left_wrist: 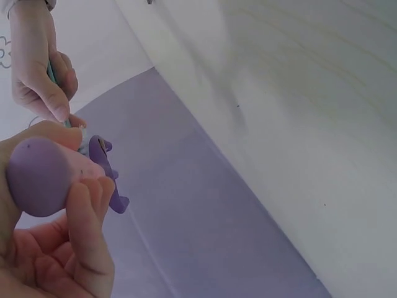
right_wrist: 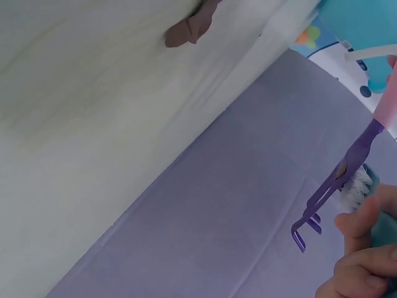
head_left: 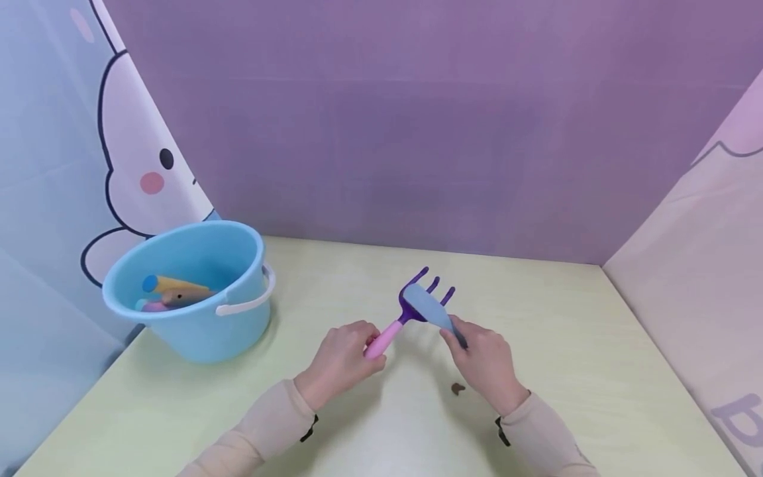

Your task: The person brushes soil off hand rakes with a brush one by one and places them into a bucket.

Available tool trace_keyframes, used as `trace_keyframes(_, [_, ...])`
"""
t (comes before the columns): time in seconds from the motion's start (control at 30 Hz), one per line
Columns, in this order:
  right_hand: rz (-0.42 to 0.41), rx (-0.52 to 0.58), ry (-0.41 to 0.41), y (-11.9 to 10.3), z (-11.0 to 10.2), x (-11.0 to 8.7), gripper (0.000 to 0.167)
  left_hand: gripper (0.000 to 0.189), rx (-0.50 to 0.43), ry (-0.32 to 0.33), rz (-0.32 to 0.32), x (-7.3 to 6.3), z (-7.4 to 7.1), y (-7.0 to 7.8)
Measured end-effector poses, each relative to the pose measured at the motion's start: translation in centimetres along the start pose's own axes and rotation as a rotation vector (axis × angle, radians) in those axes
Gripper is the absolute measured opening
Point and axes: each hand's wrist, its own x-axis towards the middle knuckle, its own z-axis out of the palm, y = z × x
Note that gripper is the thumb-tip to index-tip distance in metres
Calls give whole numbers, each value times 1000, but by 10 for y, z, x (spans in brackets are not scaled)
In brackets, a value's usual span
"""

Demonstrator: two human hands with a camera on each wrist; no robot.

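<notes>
My left hand grips the pink handle of a small hand rake, whose purple three-pronged head points up and away to the right. My right hand holds a light blue brush by its darker end. The brush's flat back overlaps the rake head in the head view. In the right wrist view, white bristles lie against the purple head, close to a small brownish spot. Both tools are above the table. A small brown lump lies on the table near my right wrist.
A light blue bucket with a white handle stands at the left, holding several items, among them a yellow one with a blue end. A purple backdrop rises behind the pale table, with printed cloth at both sides.
</notes>
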Motion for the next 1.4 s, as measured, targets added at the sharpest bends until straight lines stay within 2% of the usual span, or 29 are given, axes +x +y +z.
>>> trace_keyframes(0.13, [-31,-31,38,-1,-1,0,29,14,20,44,33,-3,2,1])
trace_keyframes(0.27, [-47,-79,32,-5,-5,1,26,14,31,83,38,-6,6,-1])
trace_keyframes(0.43, [-53,-164,-40,-10,-12,2,23,12,66,93,37,-10,10,-2])
trace_keyframes(0.57, [-39,-181,-115,-11,-14,2,25,12,82,85,34,-13,11,-3])
trace_keyframes(0.83, [15,-129,-221,-10,-18,4,26,10,129,123,71,-17,13,-7])
trace_keyframes(1.07, [67,-94,-302,-8,-22,3,28,12,138,105,65,-19,14,-8])
trace_keyframes(1.4, [140,1,-340,-3,-28,-2,30,13,127,132,59,-19,15,-8])
